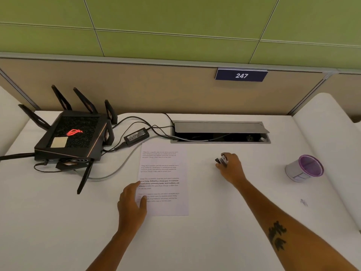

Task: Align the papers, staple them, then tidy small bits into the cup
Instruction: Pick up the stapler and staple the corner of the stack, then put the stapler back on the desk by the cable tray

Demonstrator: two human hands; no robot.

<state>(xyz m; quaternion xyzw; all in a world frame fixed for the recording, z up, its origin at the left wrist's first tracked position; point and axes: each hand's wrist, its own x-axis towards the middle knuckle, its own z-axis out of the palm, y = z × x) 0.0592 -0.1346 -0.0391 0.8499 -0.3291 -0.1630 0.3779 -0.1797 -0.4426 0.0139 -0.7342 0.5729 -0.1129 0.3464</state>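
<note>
Left hand lies flat, pinning the white printed papers mid-surface; right hand, off to their right, grips a small black-and-silver stapler; advice: keep sheets pinned, staple the corner squarely; purple-rimmed cup waits far right.

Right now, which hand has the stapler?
The right hand, closed on the stapler beside the papers. The left hand only presses the papers' left edge.

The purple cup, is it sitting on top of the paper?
No, the cup stands on the bare table far to the right of the paper.
</note>
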